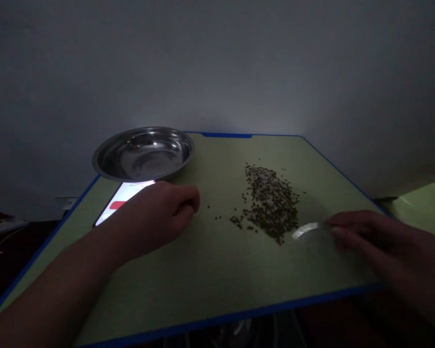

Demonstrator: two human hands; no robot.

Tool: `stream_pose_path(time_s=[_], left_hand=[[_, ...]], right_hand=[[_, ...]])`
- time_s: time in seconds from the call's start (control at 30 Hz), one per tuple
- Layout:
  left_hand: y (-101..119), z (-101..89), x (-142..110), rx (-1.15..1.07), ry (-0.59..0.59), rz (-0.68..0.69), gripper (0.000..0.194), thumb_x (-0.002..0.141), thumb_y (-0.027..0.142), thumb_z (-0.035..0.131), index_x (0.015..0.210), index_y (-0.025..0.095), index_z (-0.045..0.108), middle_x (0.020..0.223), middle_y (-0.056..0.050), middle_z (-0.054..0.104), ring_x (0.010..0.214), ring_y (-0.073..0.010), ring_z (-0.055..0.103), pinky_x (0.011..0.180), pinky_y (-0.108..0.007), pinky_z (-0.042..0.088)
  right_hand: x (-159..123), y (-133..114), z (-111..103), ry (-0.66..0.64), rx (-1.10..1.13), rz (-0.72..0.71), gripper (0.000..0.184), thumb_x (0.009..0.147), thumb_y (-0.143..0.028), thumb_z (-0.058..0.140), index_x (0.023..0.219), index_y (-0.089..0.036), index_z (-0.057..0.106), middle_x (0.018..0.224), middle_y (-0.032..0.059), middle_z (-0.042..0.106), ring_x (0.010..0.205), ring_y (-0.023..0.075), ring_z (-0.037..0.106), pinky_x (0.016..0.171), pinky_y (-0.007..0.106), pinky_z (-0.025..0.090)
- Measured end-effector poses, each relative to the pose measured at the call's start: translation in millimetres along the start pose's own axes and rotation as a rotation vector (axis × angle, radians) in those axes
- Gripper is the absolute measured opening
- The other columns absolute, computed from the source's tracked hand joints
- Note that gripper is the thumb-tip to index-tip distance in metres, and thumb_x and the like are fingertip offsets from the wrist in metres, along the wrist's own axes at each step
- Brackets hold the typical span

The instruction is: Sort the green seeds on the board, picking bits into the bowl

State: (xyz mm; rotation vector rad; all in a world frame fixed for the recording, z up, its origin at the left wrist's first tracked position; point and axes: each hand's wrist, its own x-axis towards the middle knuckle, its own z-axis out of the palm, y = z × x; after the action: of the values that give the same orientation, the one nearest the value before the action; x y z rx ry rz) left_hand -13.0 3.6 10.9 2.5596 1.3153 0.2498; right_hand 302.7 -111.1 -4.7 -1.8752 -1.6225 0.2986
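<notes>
- A loose pile of small dark and pale grains (271, 200) lies right of centre on the surface (210, 270), with strays on its left.
- My right hand (395, 246) pinches a shiny utensil (306, 229), perhaps a spoon, between thumb and fingers; its blurred tip is just beside the pile.
- The step in hand looks like working the pile's near right edge; the next move calls for a low, gentle stroke, lest grains scatter.
- My left hand (170, 210) is left of the pile, fingers curled together; I cannot tell whether they hold anything.
- Beyond it are a lit phone (128, 193) and a wide metal bowl (148, 164).
</notes>
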Motion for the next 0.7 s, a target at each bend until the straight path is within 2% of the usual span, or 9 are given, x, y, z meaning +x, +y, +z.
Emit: stream_pose_path(time_s=[0.03, 0.1, 0.2, 0.33, 0.53, 0.7], left_hand=[[0, 0.2, 0, -0.004, -0.004, 0.005, 0.018, 0.076, 0.018, 0.043, 0.067, 0.018, 0.058, 0.056, 0.002, 0.054, 0.049, -0.0105, 0.045, 0.051, -0.025, 0.027], [-1, 0.8, 0, -0.013, -0.011, 0.02, 0.018, 0.076, 0.018, 0.042, 0.067, 0.019, 0.057, 0.055, 0.002, 0.054, 0.049, -0.0109, 0.045, 0.051, -0.026, 0.027], [-1, 1.5, -1, -0.015, -0.012, 0.02, 0.017, 0.075, 0.018, 0.042, 0.066, 0.019, 0.057, 0.055, 0.002, 0.053, 0.048, -0.011, 0.045, 0.05, -0.026, 0.026], [-3, 2.1, 0, -0.01, -0.013, 0.017, 0.018, 0.075, 0.017, 0.042, 0.065, 0.019, 0.057, 0.054, 0.002, 0.052, 0.047, -0.0105, 0.044, 0.05, -0.025, 0.026], [-3, 1.3, 0, 0.0, -0.022, 0.025, 0.018, 0.075, 0.016, 0.041, 0.067, 0.018, 0.057, 0.054, 0.002, 0.053, 0.048, -0.0103, 0.045, 0.05, -0.025, 0.027], [0, 0.0, -1, 0.01, -0.016, 0.027, 0.019, 0.076, 0.016, 0.041, 0.067, 0.018, 0.058, 0.054, 0.002, 0.053, 0.049, -0.0108, 0.045, 0.051, -0.026, 0.028]], right_hand=[[1, 9, -6, 0.105, -0.041, 0.063, 0.02, 0.07, -0.046, 0.064, 0.071, -0.028, 0.072, 0.074, 0.0037, 0.075, 0.062, 0.0238, 0.068, 0.052, 0.033, 0.052], [0, 22, -13, 0.168, -0.089, 0.159, 0.021, 0.071, -0.046, 0.063, 0.071, -0.027, 0.073, 0.075, 0.0054, 0.075, 0.064, 0.0261, 0.068, 0.057, 0.036, 0.052], [-4, 29, -11, 0.112, -0.087, 0.19, 0.023, 0.073, -0.046, 0.062, 0.071, -0.026, 0.073, 0.076, 0.0058, 0.076, 0.066, 0.0266, 0.069, 0.058, 0.036, 0.053], [-8, 23, 3, 0.021, -0.024, 0.128, 0.026, 0.071, -0.05, 0.06, 0.068, -0.027, 0.072, 0.071, 0.0032, 0.076, 0.062, 0.0259, 0.07, 0.052, 0.033, 0.055], [-11, 13, 19, -0.023, 0.03, 0.064, 0.023, 0.076, -0.045, 0.06, 0.073, -0.025, 0.072, 0.071, 0.0021, 0.076, 0.062, 0.023, 0.071, 0.051, 0.029, 0.055], [-14, 6, 31, -0.057, 0.071, 0.072, 0.024, 0.078, -0.046, 0.061, 0.078, -0.025, 0.072, 0.072, 0.0018, 0.076, 0.064, 0.0223, 0.072, 0.053, 0.029, 0.056]])
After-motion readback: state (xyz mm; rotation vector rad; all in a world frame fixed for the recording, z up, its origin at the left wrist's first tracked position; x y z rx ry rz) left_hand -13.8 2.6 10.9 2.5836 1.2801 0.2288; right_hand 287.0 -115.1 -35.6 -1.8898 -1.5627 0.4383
